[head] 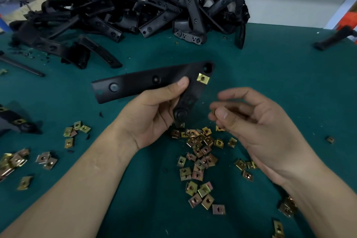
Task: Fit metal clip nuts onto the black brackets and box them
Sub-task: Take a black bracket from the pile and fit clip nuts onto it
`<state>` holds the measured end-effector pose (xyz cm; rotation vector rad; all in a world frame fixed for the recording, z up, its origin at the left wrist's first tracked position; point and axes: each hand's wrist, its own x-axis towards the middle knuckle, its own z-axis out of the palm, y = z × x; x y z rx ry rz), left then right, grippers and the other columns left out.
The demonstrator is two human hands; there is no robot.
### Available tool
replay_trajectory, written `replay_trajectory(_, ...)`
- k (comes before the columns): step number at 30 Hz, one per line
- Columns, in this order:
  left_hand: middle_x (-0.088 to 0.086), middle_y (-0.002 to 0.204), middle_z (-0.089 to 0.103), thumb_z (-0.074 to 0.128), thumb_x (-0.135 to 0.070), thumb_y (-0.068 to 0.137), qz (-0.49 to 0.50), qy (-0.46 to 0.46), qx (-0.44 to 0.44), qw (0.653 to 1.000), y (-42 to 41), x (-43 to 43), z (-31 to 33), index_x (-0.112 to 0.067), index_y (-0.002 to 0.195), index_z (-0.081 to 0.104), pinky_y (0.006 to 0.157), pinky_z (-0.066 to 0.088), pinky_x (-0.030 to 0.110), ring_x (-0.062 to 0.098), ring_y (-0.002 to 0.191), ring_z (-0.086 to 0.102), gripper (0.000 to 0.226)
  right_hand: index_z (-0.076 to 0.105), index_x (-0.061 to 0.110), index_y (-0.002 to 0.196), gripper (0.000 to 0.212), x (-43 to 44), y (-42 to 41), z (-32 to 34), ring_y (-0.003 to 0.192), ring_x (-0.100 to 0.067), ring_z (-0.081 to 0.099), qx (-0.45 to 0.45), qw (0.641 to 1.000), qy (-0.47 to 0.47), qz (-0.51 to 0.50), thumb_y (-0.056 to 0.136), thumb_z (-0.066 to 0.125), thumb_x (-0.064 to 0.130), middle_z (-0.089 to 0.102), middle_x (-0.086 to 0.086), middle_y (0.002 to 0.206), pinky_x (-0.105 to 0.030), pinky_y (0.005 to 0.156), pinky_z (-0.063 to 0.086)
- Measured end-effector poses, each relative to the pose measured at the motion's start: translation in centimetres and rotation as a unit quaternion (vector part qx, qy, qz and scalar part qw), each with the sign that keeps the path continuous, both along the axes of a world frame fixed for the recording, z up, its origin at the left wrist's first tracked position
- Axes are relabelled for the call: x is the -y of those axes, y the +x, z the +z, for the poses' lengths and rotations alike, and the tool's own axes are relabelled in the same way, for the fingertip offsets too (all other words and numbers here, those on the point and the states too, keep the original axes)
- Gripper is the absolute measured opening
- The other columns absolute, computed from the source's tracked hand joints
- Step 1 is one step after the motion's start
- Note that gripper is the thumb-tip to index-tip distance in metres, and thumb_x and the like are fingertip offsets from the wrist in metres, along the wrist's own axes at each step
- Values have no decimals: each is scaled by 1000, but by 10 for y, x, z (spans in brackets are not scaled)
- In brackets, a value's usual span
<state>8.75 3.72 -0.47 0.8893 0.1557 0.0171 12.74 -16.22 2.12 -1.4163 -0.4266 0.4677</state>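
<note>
Teal-green table (270,67) under everything, and held clear of it is the long black plastic bracket (139,83) with its bent short leg. The left hand (152,120) has it, thumb clamped across the top face near the bend and fingers curled behind. That keeps the flat side facing up and leaves the far corner free.

One brass-coloured square metal clip nut (203,78) already sits on that corner's edge, just beside the big round hole. The right hand (260,127) hovers just beside the short leg, its grip closed thumb to fingertip on a second small clip nut (213,111), seen edge-on. Its other fingers are loosely spread. My read is that this nut is being lined up to slide onto a bracket edge — which seat, I can't tell.

Supply is no problem, because the scattered heap of loose clip nuts (199,152) lies on the table right beneath both hands. A smaller cluster of nuts (75,131) lies off to the left.

Now the room to move. There is bare table between the held bracket and the tangled pile of unfitted black brackets (154,9) at the back wall, so the long arm looks free to turn. Near the left edge lies another black bracket (11,120) that seems to carry a nut. No box is in view — boxing looks some way off, and this bracket isn't done.
</note>
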Motion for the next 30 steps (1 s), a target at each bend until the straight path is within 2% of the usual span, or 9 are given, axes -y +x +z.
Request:
replay_trajectory(2,11,113,75,79,-22,68,8,-11,3,1000,1,-2,0,-4,111,77,104,51,38,20,102,72,47,78,24,87,20,1,1,-3,93,-17,74,1,1000,-12,1,67,77,22,77,-6,93,-19,80,56)
replay_trajectory(9,12,113,75,79,-22,71,-6,14,-3,1000,1,0,-2,-2,115,74,109,45,41,19,100,72,49,81,26,89,20,1,2,-5,83,-12,72,-19,1000,-12,5,70,74,25,75,-1,86,-17,75,55)
replay_trajectory(14,14,115,74,77,-22,75,-17,19,12,1000,0,1,-1,-2,116,73,103,51,38,21,98,73,47,79,21,93,26,-2,1,-5,91,-18,75,-47,999,19,21,68,76,20,76,-5,90,-19,78,56)
replay_trajectory(17,13,111,76,73,-23,80,-37,34,33,998,-1,3,-1,-8,114,76,86,62,35,22,95,75,38,71,16,103,36,-5,-3,-5,89,-22,75,-57,998,26,29,67,78,18,77,-12,94,-22,77,57)
replay_trajectory(19,12,111,76,71,-23,83,-54,39,42,997,-2,4,-1,-10,115,76,77,62,33,22,95,75,35,68,15,104,40,-8,-5,-6,88,-23,75,-65,997,32,25,66,79,18,77,-14,94,-23,76,57)
replay_trajectory(21,14,115,74,71,-23,84,-59,46,43,996,-2,4,-2,-9,118,74,76,61,32,23,99,74,37,66,13,105,41,-10,-7,-7,87,-23,75,-75,996,45,24,67,78,17,77,-14,93,-24,76,57)
replay_trajectory(25,20,128,68,72,-24,83,-60,52,30,996,-1,4,-4,-2,131,64,89,60,36,34,118,66,54,66,11,103,37,-10,-8,-6,83,-22,74,-78,995,59,27,69,78,15,77,-14,90,-23,74,57)
replay_trajectory(28,19,124,70,72,-20,83,-57,37,42,997,-2,6,-4,-3,127,67,75,60,32,28,106,72,47,62,7,109,46,-10,-7,-8,80,-20,74,-77,996,45,9,66,78,16,76,-12,86,-24,72,57)
replay_trajectory(30,16,121,72,69,-16,86,-57,34,58,996,-3,9,-4,-5,122,70,77,60,31,25,106,72,37,61,5,110,50,-10,-7,-10,77,-19,72,-84,996,43,-6,64,78,15,75,-10,82,-24,71,57)
